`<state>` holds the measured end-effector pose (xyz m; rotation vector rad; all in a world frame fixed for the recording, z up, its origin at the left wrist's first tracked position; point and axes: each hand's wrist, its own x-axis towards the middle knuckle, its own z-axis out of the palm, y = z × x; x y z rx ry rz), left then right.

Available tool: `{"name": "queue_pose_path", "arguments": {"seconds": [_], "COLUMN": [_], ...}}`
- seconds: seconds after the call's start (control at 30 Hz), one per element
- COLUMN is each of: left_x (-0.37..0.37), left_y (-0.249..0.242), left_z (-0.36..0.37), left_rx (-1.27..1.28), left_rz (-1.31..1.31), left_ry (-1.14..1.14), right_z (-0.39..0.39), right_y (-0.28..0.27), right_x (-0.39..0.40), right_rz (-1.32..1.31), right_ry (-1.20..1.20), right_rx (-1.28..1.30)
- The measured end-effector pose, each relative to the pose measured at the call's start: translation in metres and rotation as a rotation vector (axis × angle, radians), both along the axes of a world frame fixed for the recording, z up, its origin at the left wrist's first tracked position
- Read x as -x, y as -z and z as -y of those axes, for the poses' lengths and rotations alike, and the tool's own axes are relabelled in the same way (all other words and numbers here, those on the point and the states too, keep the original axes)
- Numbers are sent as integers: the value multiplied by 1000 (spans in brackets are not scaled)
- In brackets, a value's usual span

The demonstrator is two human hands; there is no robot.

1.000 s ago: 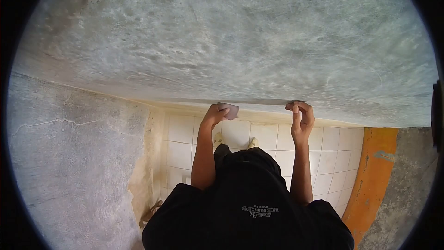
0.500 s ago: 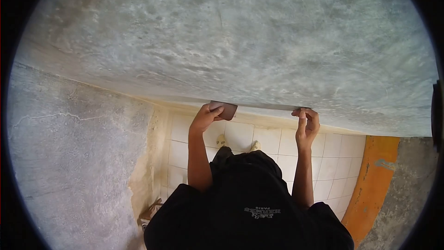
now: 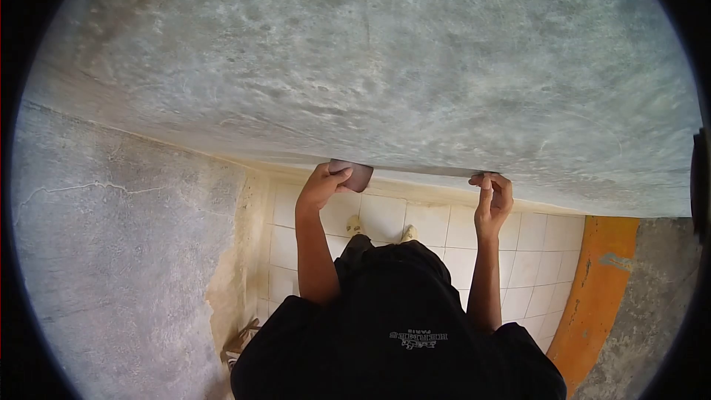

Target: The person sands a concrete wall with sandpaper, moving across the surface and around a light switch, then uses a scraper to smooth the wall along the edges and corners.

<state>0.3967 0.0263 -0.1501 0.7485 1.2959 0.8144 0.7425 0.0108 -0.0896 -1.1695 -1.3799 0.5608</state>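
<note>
My left hand (image 3: 320,187) grips a small brown sheet (image 3: 354,176) that looks like sandpaper, thumb on its near side and its upper edge against the grey wall (image 3: 400,59). The fingers behind the sheet are hidden. Further right, my right hand (image 3: 495,196) is raised to the same wall, its fingers bent over and the thumb close to their tips. What the right fingertips hold, if anything, is too small to make out.
A second grey wall (image 3: 126,230) with a crack and a peeling edge stands at the left. White floor tiles (image 3: 426,224) lie under my feet. An orange painted band (image 3: 596,289) curves along the right. A brownish object (image 3: 241,337) sits low at the left.
My left hand has slid slightly left along the wall with the brown sheet. The right hand has stayed almost where it was.
</note>
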Motion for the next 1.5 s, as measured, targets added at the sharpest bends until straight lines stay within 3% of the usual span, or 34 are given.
{"name": "queue_pose_path", "arguments": {"seconds": [0.1, 0.2, 0.3, 0.4, 0.5, 0.6, 1.0, 1.1, 1.2, 1.3, 1.5], "left_x": [-3, 8, 11, -1, -5, -14, -34, -27, -32, -20, -46], "left_y": [-12, -1, 18, -24, -19, -55, -109, -94, -93, -59, -69], "left_z": [7, 0, -2, 3, 2, 6, 15, 14, 15, 16, 12], "left_rx": [-135, -91, -31, -43, -24, -120, -138, -213, -198, -113, -206], "left_rz": [336, 34, -165, 36, -212, 111, 6, 315, 295, 256, 558], "left_ry": [-18, 54, -29, 0, -49, -46, -124, -124, -159, -168, -101], "right_z": [1, 2, -1, 2, 1, 2, 1, 1, 2, 0, 1], "right_y": [0, -2, 1, 1, 1, 2, 2, 2, 3, 2, 1], "right_x": [-2, 0, 0, -2, 0, -3, -3, -4, -5, -4, -2], "right_rz": [11, 4, 2, 1, -10, -2, 3, 9, 12, 12, -15], "right_ry": [7, 2, 0, 5, 0, 6, -7, -13, -13, -24, -33], "right_rx": [-1, -10, -17, -2, 6, 5, -8, -8, -2, -3, -7]}}
